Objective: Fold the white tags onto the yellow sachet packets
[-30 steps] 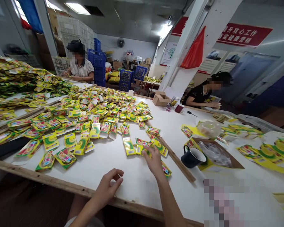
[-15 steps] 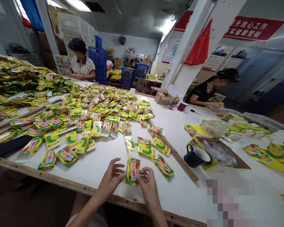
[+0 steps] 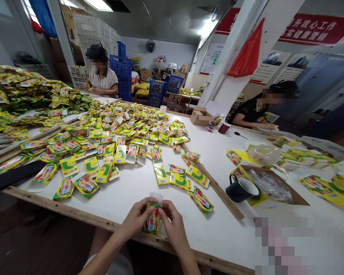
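Both my hands hold one small yellow-green packet [image 3: 153, 220] upright over the near edge of the white table [image 3: 223, 229]. My left hand [image 3: 136, 218] pinches its left side. On the packet's right side, my right hand [image 3: 173, 224] grips with closed fingers. A white tab sticks out above the packet. Several more packets [image 3: 186, 179] lie just beyond my hands, and a big heap of packets [image 3: 126, 131] covers the table's middle and left.
A dark mug [image 3: 240, 190] and an open cardboard box [image 3: 272, 187] sit to the right. A wooden strip [image 3: 218, 189] lies diagonally on the table. One person [image 3: 101, 76] sits at the far left, another person [image 3: 258, 109] at the far right. Blue crates [image 3: 157, 89] stand behind.
My right hand reached out to the packets, took one and brought it back. Both hands now hold it closer to the table's near edge.
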{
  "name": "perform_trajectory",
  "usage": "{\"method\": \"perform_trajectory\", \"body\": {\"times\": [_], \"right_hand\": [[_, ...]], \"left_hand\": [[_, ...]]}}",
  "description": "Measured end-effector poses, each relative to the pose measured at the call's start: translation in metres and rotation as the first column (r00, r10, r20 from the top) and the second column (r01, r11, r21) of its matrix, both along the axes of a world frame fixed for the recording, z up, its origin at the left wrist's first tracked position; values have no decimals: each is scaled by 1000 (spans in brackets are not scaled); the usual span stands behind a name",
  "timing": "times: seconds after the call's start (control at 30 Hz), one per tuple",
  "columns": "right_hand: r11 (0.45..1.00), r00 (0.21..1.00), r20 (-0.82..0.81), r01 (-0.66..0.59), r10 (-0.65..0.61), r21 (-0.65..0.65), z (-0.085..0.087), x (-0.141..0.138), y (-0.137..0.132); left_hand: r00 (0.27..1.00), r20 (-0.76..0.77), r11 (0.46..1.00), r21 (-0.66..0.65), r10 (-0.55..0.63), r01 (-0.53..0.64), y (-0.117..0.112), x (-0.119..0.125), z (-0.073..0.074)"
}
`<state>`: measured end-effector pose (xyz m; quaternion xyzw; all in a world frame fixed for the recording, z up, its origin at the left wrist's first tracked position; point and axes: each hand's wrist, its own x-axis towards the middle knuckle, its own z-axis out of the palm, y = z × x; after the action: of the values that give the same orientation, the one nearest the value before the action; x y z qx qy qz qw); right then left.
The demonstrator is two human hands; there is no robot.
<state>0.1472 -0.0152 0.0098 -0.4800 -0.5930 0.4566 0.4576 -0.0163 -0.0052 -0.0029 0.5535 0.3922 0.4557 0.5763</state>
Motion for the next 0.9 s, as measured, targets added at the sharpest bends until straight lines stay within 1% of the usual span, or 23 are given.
{"method": "perform_trajectory", "body": {"times": [0.13,0.2,0.3,0.37,0.4,0.5,0.6,0.7,0.8,0.9], "right_hand": [[997,995,87,34,-39,64,1,-1,6],[995,996,56,64,-68,82,-2,-3,8],[993,995,-42,94,-92,67,-8,-4,6],[993,996,-38,86,-83,78,-9,-3,4],[993,998,-10,71,-70,95,-8,-3,4],[987,997,65,33,-44,156,-3,-2,2],[982,995,75,57,-71,182,3,-4,0],[981,990,84,94,-109,168,7,-8,1],[985,985,101,129,-141,116,9,-10,3],[985,983,93,153,-160,74,11,-10,7]], "left_hand": [[995,63,997,-36,73,-71,7,0,-4],[989,94,993,-52,112,-107,9,0,-5],[971,196,990,-59,140,-131,9,1,-4],[966,217,990,-44,141,-134,7,1,-2],[972,191,990,-26,138,-136,6,1,0],[990,47,990,52,131,-133,3,2,5],[988,-39,985,94,149,-145,0,3,7],[981,-59,981,70,183,-179,0,5,8],[974,-61,976,19,219,-218,2,8,9],[963,-72,965,-1,260,-261,5,11,11]]}}
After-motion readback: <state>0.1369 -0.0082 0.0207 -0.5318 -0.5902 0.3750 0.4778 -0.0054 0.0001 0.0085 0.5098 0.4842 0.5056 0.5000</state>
